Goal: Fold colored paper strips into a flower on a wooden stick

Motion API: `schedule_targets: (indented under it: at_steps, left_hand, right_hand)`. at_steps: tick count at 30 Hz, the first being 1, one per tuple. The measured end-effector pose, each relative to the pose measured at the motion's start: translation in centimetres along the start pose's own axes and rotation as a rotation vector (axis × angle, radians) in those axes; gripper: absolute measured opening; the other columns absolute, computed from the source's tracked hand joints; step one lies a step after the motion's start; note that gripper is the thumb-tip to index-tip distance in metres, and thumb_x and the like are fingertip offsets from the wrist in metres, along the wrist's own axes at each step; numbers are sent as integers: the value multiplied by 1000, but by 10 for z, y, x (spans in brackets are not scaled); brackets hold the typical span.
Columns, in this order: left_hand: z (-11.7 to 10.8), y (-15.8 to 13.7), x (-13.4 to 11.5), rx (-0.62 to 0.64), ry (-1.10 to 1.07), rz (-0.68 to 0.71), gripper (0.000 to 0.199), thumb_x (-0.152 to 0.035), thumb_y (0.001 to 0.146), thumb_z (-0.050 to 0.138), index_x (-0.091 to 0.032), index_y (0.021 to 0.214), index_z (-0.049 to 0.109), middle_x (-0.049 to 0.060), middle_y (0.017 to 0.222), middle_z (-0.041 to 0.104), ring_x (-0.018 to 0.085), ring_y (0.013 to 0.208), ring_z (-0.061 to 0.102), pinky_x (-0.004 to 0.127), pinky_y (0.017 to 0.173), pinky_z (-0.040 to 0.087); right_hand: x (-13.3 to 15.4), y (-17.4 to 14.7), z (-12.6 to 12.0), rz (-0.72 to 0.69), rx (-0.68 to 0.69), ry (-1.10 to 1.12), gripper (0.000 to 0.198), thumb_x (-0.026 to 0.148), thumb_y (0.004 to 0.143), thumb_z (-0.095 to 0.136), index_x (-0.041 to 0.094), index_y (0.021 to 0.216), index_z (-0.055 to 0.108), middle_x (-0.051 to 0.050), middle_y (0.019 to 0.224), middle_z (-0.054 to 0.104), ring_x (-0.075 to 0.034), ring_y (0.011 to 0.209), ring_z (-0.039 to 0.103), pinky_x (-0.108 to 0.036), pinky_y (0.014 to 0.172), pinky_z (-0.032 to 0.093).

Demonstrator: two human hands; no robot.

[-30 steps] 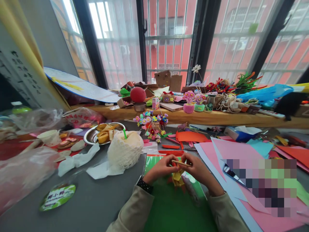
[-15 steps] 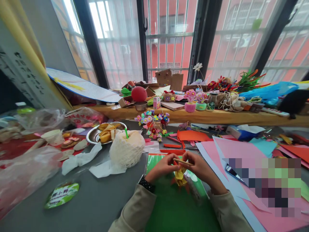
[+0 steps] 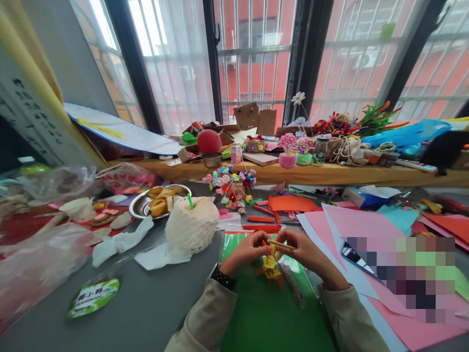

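Over a green folder or mat [image 3: 271, 318], my left hand [image 3: 249, 252] is closed, its fingertips pinching the top of a yellow folded-paper piece [image 3: 271, 271]. Orange pointed strips spread from the lower part of that piece, and a bit of red shows near the fingertips. My right hand [image 3: 306, 252] pinches a thin light wooden stick [image 3: 281, 244], which lies across the top of the paper between both hands. The stick's left end reaches the left fingers; the exact contact is hidden. A narrow clear tube or wrapped strip [image 3: 292, 283] lies on the green surface, right of the paper.
A netted peeled coconut [image 3: 192, 227] with a green straw stands left, beside a metal bowl [image 3: 137, 211]. Pink sheets [image 3: 351, 227] and a phone [image 3: 359, 259] lie right. Orange paper [image 3: 293, 203] and colourful small flowers [image 3: 230, 186] are ahead, below a crowded windowsill [image 3: 249, 172].
The hands stay close together with small finger movements. The yellow paper piece has shifted slightly left, and more of its top shows between the hands. The stick has moved slightly right.
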State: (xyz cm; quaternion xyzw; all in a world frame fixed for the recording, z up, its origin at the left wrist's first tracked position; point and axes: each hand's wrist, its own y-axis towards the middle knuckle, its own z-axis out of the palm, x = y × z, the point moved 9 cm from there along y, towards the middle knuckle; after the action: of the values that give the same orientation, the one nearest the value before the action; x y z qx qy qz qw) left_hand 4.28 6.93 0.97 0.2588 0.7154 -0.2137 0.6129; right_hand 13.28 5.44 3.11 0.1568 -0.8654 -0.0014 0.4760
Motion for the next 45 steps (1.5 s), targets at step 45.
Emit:
schedule_targets:
  at_steps: [45]
  left_hand:
    - [-1, 2, 0, -96, 43, 40, 21, -27, 62, 58, -16, 72, 43, -6, 62, 41, 5, 54, 38, 16, 49, 31]
  right_hand:
    - [4, 2, 2, -21, -56, -36, 12, 21, 66, 54, 18, 67, 42, 5, 58, 44, -8, 49, 38, -19, 43, 28]
